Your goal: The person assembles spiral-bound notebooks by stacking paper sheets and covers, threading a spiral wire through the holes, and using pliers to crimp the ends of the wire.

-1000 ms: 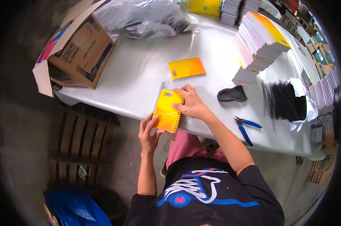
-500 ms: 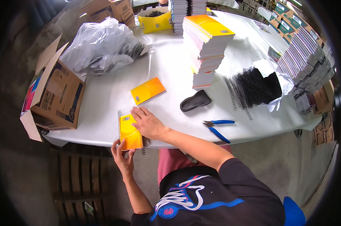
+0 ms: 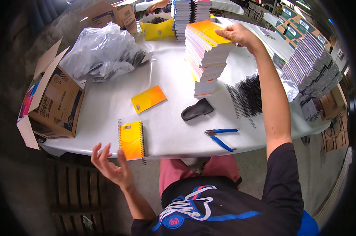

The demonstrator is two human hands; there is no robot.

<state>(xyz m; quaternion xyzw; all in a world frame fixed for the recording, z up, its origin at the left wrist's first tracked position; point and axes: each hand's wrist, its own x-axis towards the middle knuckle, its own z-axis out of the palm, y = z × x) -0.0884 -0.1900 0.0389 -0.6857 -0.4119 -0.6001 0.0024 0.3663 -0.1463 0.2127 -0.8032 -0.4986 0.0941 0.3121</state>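
My left hand (image 3: 114,167) is open, fingers spread, just off the lower left of a yellow-orange notebook (image 3: 131,140) at the table's near edge. That notebook has a black spiral coil along its right side, whose end sticks out at the bottom, and more coil shows at its left. My right hand (image 3: 239,35) reaches far forward, fingers closed on the right corner of the top yellow notebook (image 3: 205,30). It tops a tall, uneven stack of unbound notebooks (image 3: 208,59). Another yellow notebook (image 3: 148,99) lies flat between the coil-bound one and the stack.
Blue-handled cutters (image 3: 220,138) and a black curved holder (image 3: 197,109) lie right of centre. Loose black coils (image 3: 245,100) lie partly behind my right arm. An open carton (image 3: 56,102) and plastic bag (image 3: 103,51) stand left; bound notebooks (image 3: 309,65) are piled right.
Both hands have let go of the coil-bound notebook. My right hand has moved forward and right to the top of the stack; my left has drawn back slightly left and opened.
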